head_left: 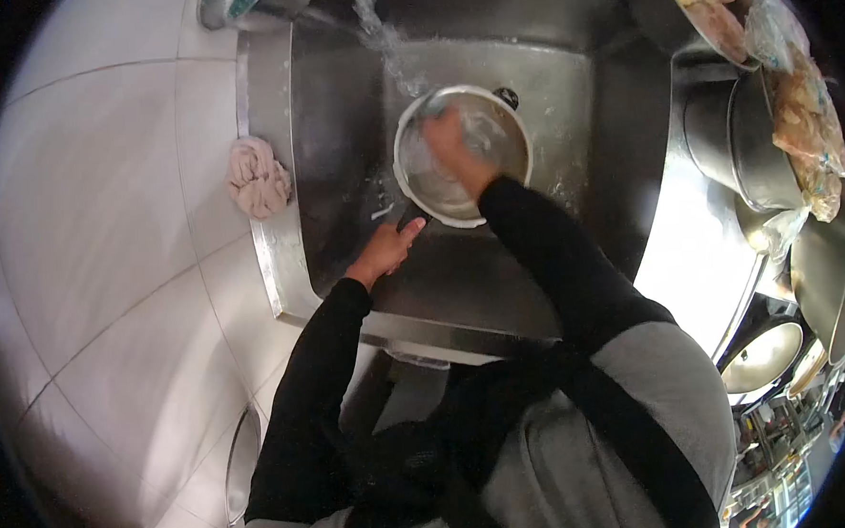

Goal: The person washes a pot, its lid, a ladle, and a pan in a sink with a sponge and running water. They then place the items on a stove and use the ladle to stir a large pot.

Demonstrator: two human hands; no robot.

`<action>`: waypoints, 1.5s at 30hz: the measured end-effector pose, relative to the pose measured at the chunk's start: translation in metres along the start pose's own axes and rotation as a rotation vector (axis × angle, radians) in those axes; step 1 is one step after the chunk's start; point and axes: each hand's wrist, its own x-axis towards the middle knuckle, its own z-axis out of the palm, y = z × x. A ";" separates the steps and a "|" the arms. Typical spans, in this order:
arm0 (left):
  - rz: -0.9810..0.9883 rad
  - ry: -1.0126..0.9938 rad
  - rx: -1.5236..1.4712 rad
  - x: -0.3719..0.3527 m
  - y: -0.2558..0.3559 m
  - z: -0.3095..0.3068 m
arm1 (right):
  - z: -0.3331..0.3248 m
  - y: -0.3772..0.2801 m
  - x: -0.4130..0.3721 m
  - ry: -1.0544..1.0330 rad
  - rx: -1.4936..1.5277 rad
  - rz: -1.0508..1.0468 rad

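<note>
Pink cloth [258,177] bunched at left edge of sink [557,94]. Left hand [384,252]: grip closed on the black handle [413,220]; if wet, could slip and let the pot twist. Water stream [372,23] lands near the far side of the pot [508,162], which sits in the sink. Right hand [447,140] inside pot, blurred; can't tell its grip. Hard one-sided push could tip the pot. Far right, bagged food [807,120] by steel pots [712,134]; a bump might shift it.
</note>
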 end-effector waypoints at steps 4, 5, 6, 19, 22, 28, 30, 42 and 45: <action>-0.019 0.153 0.075 0.000 0.008 0.007 | -0.008 -0.028 0.007 -0.048 0.238 0.273; -0.025 0.143 0.055 0.011 -0.001 0.005 | 0.009 -0.015 -0.023 0.007 0.116 0.179; 0.130 0.157 0.103 0.019 -0.012 0.000 | 0.025 -0.002 -0.066 0.064 0.000 0.086; 0.220 0.401 0.318 0.010 -0.014 -0.008 | -0.152 -0.012 0.049 -0.146 -1.166 -0.869; 0.161 0.365 0.359 -0.005 0.004 -0.010 | -0.180 0.016 -0.007 -0.378 -1.334 -0.612; 0.248 0.454 0.318 0.001 0.001 0.007 | -0.038 0.074 -0.069 -0.744 -0.672 -0.055; 0.212 0.399 0.369 -0.009 0.003 -0.001 | -0.066 0.064 -0.071 -0.843 -0.567 -0.222; 0.266 0.330 0.351 0.008 -0.005 -0.015 | -0.117 0.051 -0.129 -0.309 -1.140 -0.235; 0.338 0.324 0.345 0.013 -0.026 -0.012 | -0.157 0.087 -0.074 0.056 -0.870 -0.464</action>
